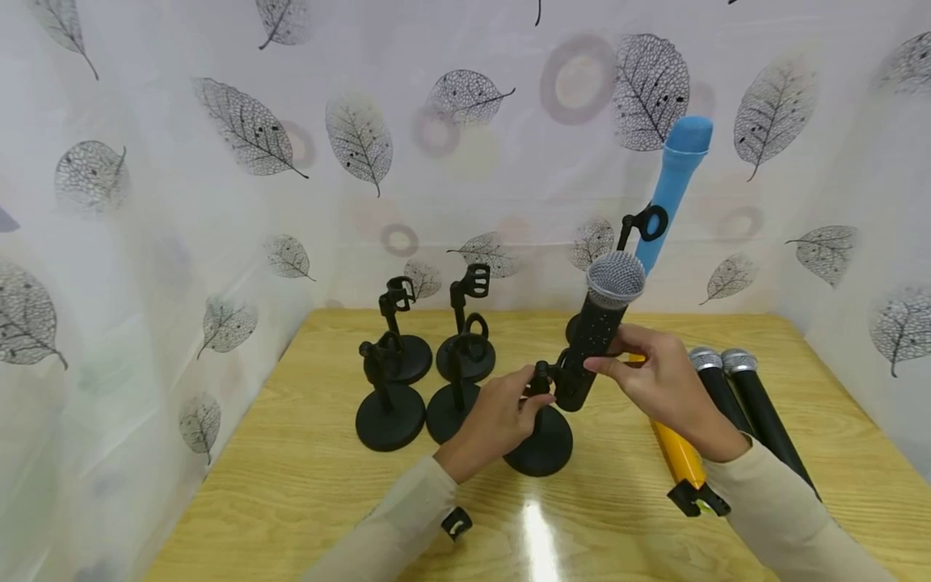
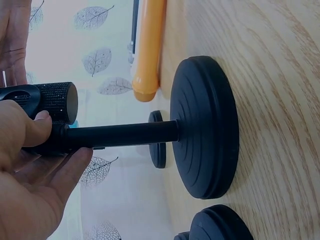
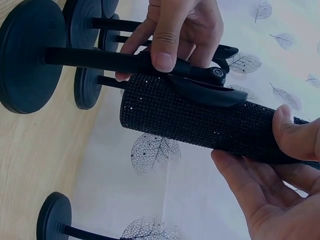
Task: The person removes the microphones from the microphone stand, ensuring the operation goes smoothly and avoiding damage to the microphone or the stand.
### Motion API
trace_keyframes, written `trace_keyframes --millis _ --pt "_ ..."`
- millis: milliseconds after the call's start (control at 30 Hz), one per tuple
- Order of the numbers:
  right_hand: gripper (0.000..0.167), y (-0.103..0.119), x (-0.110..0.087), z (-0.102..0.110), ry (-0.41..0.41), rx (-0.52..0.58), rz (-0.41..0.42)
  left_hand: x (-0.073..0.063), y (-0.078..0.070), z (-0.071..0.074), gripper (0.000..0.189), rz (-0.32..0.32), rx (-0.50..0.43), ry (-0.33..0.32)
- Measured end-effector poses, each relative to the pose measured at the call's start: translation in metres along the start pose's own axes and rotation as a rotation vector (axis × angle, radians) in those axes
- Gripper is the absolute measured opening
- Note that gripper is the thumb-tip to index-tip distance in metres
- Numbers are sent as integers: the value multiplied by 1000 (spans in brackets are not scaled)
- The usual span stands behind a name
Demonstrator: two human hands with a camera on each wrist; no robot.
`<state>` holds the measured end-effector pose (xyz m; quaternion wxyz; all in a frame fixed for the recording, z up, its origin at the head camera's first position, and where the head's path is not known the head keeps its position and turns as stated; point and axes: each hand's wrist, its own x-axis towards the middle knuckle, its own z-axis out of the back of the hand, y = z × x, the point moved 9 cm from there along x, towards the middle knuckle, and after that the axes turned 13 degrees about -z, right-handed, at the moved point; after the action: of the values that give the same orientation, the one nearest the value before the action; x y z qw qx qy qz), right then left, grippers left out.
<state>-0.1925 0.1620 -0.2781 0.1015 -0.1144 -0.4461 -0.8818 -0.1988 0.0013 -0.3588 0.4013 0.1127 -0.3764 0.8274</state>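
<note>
L hand (image 1: 494, 412) has thumb + fingers curled round the neck of a black stand (image 2: 145, 132), by its clip (image 3: 205, 95); R hand (image 1: 658, 384) pinches a sparkly black mic (image 1: 596, 335) btwn thumb & fingers, closed to the body's width. Mic's btwn the 2 hands, tilted, head up above R fingers, lower end in or against the clip by L fingers; can't tell if the clip wraps it fully. Risk, IMO: if R pushes hard w/o L bracing, stand could tip or its joint swivel. If R lets go w/ mic half seated, it'd prob. slide out & hit the table (image 1: 291, 485). Top-heavy lean could topple it too. Blue mic (image 1: 672, 186) is up beyond R hand, so a wide R swing may knock it. Orange mic (image 1: 678, 453) lies under R wrist, 2 black mics (image 1: 767, 412) to R of it; 4 more stands (image 1: 390, 420) L of & beyond L hand.
</note>
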Motion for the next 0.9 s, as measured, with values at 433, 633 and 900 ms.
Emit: trace_keyframes --millis 433,633,900 --pt "9 3 1 8 -22 -20 -1 0 -1 -1 15 10 -1 7" --pt "9 4 1 10 -25 -7 9 0 -1 -1 15 0 3 -1" --pt "10 5 1 14 -34 -3 -6 1 0 -1 17 -2 -8 2"
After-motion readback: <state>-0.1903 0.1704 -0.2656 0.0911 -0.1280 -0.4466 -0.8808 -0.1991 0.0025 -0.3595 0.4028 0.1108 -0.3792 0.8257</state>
